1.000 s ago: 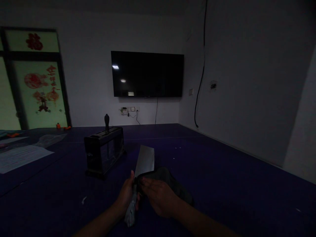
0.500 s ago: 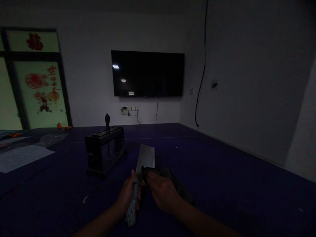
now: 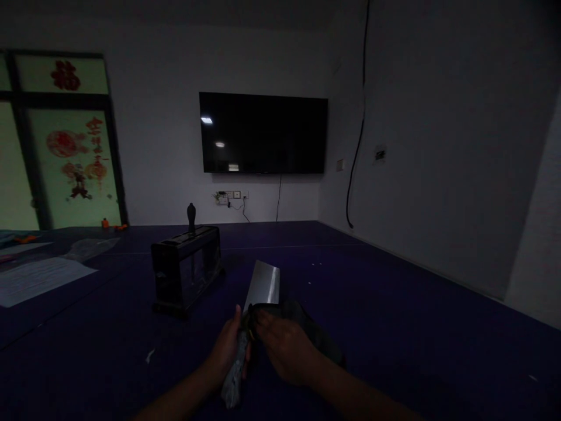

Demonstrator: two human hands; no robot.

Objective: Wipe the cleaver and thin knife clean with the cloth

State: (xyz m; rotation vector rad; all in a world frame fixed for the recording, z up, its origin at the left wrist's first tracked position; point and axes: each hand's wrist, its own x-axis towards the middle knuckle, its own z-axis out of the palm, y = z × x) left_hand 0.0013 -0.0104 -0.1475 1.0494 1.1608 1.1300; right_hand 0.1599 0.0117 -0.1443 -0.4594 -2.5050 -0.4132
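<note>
My left hand is closed round the pale handle of a cleaver, whose broad steel blade points away from me. A dark cloth lies against the base of the blade, and my right hand is closed on it, pressing it to the steel. Both hands hover low over the dark blue surface. The room is dim, and the cloth's edges are hard to make out.
A dark knife block with one black handle sticking up stands just left of the cleaver. Pale sheets lie at far left. A black screen hangs on the back wall, and white walls close in at right.
The cleaver's blade has tilted slightly right and risen a little. My right hand with the cloth has slid closer to the handle end of the blade.
</note>
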